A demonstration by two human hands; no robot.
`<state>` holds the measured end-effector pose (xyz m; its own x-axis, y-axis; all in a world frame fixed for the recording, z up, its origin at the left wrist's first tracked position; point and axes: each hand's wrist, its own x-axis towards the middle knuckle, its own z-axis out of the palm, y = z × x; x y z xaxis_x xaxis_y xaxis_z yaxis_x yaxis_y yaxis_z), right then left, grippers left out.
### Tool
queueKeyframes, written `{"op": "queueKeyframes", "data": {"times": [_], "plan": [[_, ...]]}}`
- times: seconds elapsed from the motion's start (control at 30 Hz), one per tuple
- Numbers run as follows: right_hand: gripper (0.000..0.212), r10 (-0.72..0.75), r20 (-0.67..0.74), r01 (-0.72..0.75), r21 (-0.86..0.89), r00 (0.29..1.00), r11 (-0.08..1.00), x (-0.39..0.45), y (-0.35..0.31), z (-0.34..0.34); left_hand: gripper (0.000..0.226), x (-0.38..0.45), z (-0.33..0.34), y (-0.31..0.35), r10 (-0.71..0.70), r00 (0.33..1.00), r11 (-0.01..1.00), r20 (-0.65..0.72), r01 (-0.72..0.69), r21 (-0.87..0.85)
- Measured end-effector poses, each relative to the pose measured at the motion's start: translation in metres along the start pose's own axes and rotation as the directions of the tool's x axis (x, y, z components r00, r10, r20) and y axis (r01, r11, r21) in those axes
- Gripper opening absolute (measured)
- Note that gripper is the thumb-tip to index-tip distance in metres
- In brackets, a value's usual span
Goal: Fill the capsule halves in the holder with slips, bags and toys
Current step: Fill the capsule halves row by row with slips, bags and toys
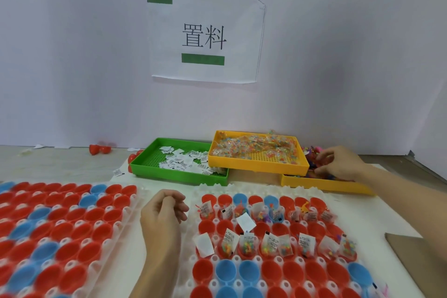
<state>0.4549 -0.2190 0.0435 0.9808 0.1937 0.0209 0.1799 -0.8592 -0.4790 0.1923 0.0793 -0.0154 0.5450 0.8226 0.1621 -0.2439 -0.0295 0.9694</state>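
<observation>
My right hand point(338, 164) reaches into the far yellow plastic tray point(326, 185) and its fingers curl among the small colourful toys point(314, 159); whether they grip one I cannot tell. My left hand point(164, 213) hovers loosely curled, holding nothing, beside the white plastic holder point(278, 259) of red and blue capsule halves point(226, 271), two rows already stuffed with slips and bags.

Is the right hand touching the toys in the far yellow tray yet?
Touching. The head view shows the right hand with fingers curled into the pile of toys in the yellow tray.
</observation>
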Motion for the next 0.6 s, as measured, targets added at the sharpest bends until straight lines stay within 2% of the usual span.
{"op": "queueKeyframes", "data": {"times": [0.07, 0.17, 0.23, 0.3, 0.37, 0.5, 0.6], "plan": [[0.021, 0.030, -0.036, -0.026, 0.107, 0.999, 0.994, 0.001, 0.007, -0.001, 0.035, 0.001, 0.000, -0.001, -0.002, 1.000, 1.000, 0.004, 0.002, -0.002], [0.022, 0.029, 0.005, -0.029, 0.168, 1.000, 0.985, -0.001, 0.012, -0.003, 0.035, 0.000, 0.000, -0.001, -0.004, 1.000, 1.000, 0.006, 0.004, -0.006], [0.024, 0.021, 0.037, -0.024, 0.061, 0.999, 0.998, -0.002, 0.014, -0.003, 0.035, 0.000, 0.000, -0.001, -0.007, 1.000, 1.000, 0.006, 0.007, -0.004], [0.019, 0.024, 0.007, -0.023, -0.074, 1.000, 0.997, -0.004, 0.014, -0.001, 0.034, 0.000, 0.000, 0.000, -0.005, 1.000, 1.000, 0.010, 0.005, -0.001], [0.013, 0.026, -0.050, -0.029, -0.059, 0.998, 0.998, -0.004, 0.016, 0.001, 0.034, 0.000, 0.000, 0.000, -0.004, 1.000, 1.000, 0.014, 0.004, 0.001], [0.006, 0.094, -0.211, -0.050, 0.207, 0.973, 0.977, -0.006, 0.021, 0.004, 0.034, 0.000, 0.001, 0.000, 0.001, 1.000, 1.000, 0.014, -0.001, 0.006], [0.010, 0.173, -0.242, -0.037, 0.481, 0.955, 0.876, -0.010, 0.022, 0.004, 0.034, 0.000, 0.002, 0.000, 0.011, 1.000, 1.000, 0.019, -0.011, 0.013]]}}
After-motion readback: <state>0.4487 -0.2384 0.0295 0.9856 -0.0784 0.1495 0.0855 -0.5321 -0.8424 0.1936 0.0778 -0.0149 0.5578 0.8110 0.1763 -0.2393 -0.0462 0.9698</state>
